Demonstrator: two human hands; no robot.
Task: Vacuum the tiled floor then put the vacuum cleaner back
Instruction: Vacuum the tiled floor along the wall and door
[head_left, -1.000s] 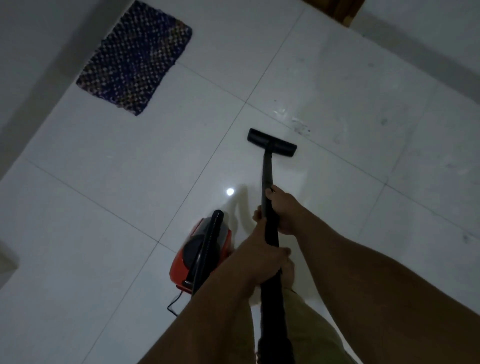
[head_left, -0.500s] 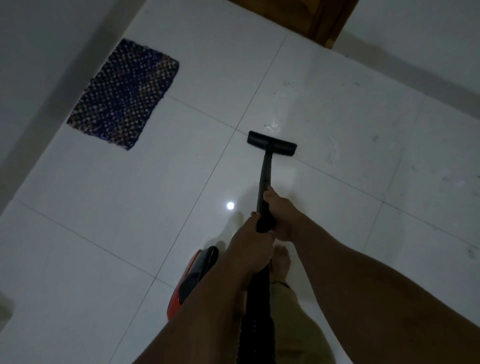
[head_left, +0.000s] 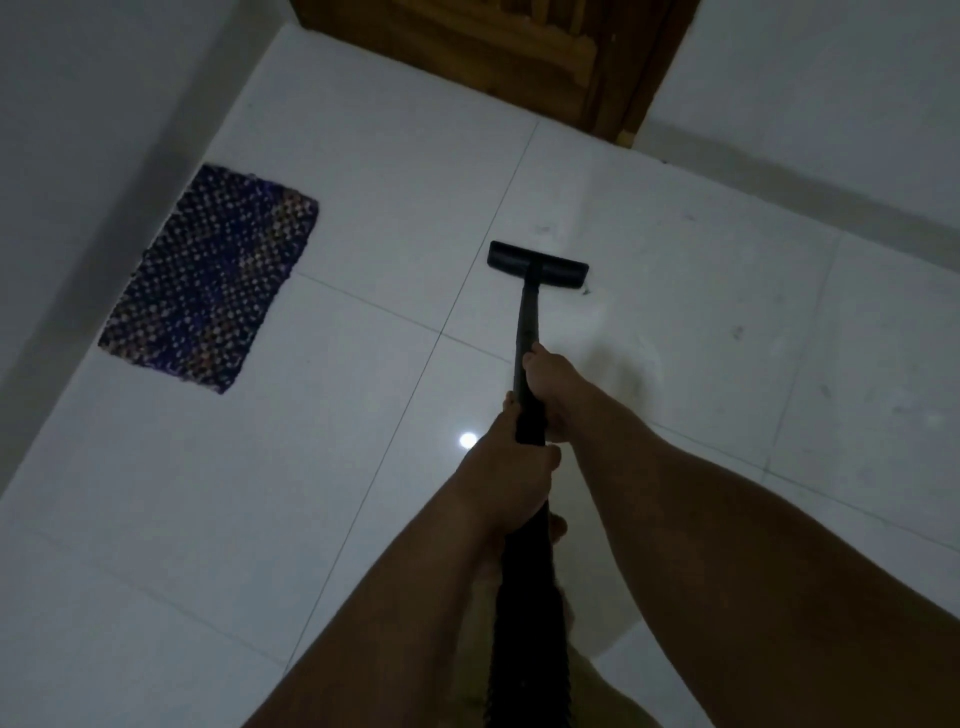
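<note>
The black vacuum wand (head_left: 528, 322) runs from my hands out to its flat floor head (head_left: 537, 263), which lies on the white tiled floor (head_left: 363, 218) in the middle of the view. My right hand (head_left: 551, 387) grips the wand higher up, nearer the head. My left hand (head_left: 511, 480) grips it just below, where the ribbed black hose (head_left: 524, 623) begins. The red vacuum body is out of view.
A dark woven mat (head_left: 213, 278) lies at the left beside a white wall (head_left: 78, 130). A brown wooden door (head_left: 498, 57) stands at the top, with another white wall (head_left: 831, 104) to its right. Small dark specks dot the tiles at the right.
The view has moved forward and up: the door now shows fully, the mat sits lower in the view, and the red vacuum body has dropped out of sight. Both hands keep their grip.
</note>
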